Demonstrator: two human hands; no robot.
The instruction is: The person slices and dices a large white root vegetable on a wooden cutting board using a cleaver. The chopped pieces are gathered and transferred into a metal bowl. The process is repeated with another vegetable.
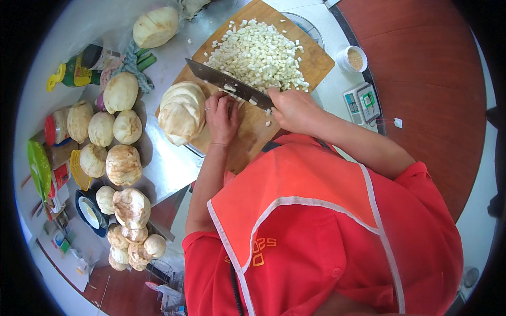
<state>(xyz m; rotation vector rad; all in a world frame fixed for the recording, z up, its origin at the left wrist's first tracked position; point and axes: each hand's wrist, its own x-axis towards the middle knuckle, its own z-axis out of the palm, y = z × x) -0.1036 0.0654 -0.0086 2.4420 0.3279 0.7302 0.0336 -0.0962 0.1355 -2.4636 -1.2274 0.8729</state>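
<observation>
My right hand (294, 110) grips the handle of a broad cleaver (231, 85), its dark blade slanting across a wooden cutting board (253, 138). Beside the blade my left hand (222, 118), a ring on one finger, has bent fingertips pressed on pale vegetable strips (240, 103), mostly hidden under the fingers. A large heap of small white vegetable cubes (259, 55) covers the board beyond the blade. Left of my left hand, thick overlapping slices of a peeled root vegetable (182, 112) are stacked near the board's edge. A few loose cubes lie close to the cleaver.
Several whole peeled root vegetables (123, 164) line the metal table (166, 158) at left. A green bottle (75, 73) with a yellow cap and a blue cloth (132, 63) lie behind them. At right are a white tub of grains (354, 59) and a digital scale (361, 103).
</observation>
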